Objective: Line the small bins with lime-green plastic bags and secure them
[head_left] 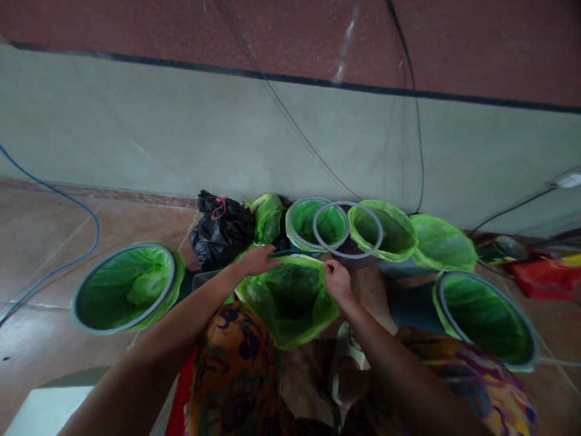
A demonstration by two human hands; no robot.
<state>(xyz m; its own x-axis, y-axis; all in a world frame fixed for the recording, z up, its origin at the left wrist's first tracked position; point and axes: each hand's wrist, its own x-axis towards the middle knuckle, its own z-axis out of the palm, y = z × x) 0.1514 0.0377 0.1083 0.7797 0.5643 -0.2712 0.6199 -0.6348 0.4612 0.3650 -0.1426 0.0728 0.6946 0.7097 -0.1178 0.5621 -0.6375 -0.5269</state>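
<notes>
A green bin liner (pixel 295 330) hangs open in a bin between my knees, its edge spread over the bin's rim. My left hand (pixel 256 261) holds the liner's far left edge, fingers bent over the rim. On the right side, my right hand (pixel 338 280) pinches the edge between thumb and fingers. A loose grey ring (pixel 380 233) lies just beyond, across a lined bin with a grey ring (pixel 293 233) and another lined bin (pixel 411 242). The body of the bin I work on is mostly hidden by the liner.
Lined bins with grey rings stand at left (pixel 78 303) and right (pixel 531 339). A tied black bag (pixel 222 233) and a green bag (pixel 267 218) sit by the wall. A blue cable (pixel 96 227) crosses the floor; a red packet (pixel 540 280) lies far right.
</notes>
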